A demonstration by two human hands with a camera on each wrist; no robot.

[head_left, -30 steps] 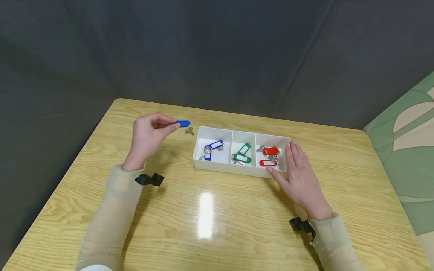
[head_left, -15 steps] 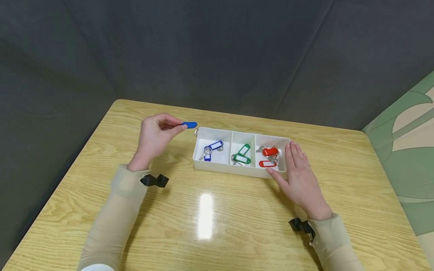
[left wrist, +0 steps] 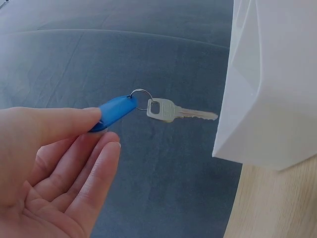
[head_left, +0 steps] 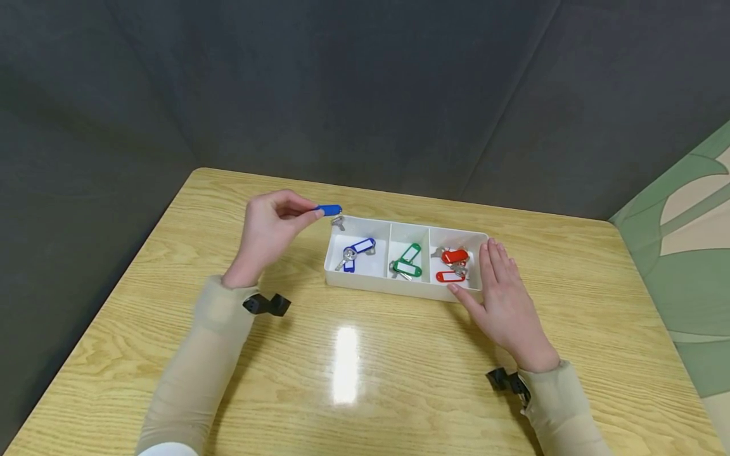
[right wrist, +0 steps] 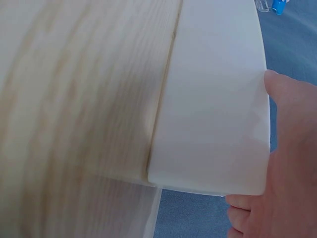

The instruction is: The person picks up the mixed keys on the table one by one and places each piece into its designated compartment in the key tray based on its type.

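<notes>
My left hand [head_left: 269,229] pinches a blue key tag [head_left: 329,210] between thumb and fingers, above the left back corner of a white three-compartment tray [head_left: 388,287]. From the tag's ring hangs a silver key [left wrist: 183,113], seen whole in the left wrist view, close to the tray's wall. Blue-framed tags [head_left: 363,244] with keys lie in the left compartment, green tags [head_left: 408,268] in the middle, red tags [head_left: 454,255] in the right one. With straight fingers, my right hand [head_left: 506,310] rests against the tray's right end, its thumb touching the front rim.
The tray stands on a wood-grain table [head_left: 422,380], towards its back edge. Behind the table hangs a dark cloth wall [head_left: 365,95], and a green and beige patterned panel [head_left: 684,253] stands at the right.
My left hand has moved right with the blue key tag, bringing the dangling key from beside the tray to over its left back corner. The right hand stays put.
</notes>
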